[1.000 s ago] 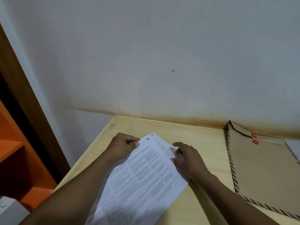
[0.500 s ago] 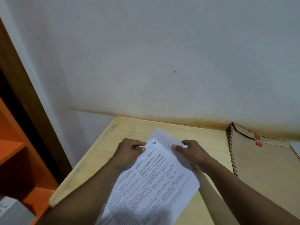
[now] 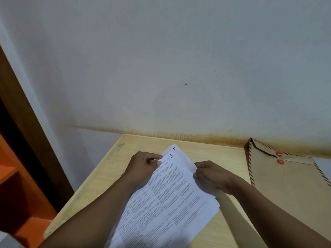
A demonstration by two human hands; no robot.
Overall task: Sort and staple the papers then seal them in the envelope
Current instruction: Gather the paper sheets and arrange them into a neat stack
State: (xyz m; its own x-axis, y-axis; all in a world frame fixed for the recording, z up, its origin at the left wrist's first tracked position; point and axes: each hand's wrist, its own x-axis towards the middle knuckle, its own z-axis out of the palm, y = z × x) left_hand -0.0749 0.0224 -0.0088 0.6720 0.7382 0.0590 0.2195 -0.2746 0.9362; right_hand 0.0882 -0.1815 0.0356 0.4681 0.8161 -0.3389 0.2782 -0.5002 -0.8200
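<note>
A stack of printed white papers (image 3: 166, 199) lies at an angle on the pale wooden table (image 3: 223, 154). The top sheet bears a handwritten "1" at its far corner; a lower sheet sticks out past it with another handwritten mark. My left hand (image 3: 143, 169) pinches the stack's upper left edge. My right hand (image 3: 211, 174) grips the right edge of the sheets, fingers curled on the paper. A brown envelope (image 3: 286, 185) with a striped border and two red string buttons lies flat at the right, flap shut, apart from both hands. No stapler is in view.
A stained white wall (image 3: 179, 68) runs right behind the table's far edge. An orange shelf unit (image 3: 16, 194) and a dark brown wooden frame (image 3: 26, 131) stand left of the table, with a gap between. A pale object (image 3: 7, 241) shows at the bottom left corner.
My right hand went from resting flat on the stack to gripping its right edge. A lower sheet slid out past the top sheet's far corner. My left hand kept its pinch.
</note>
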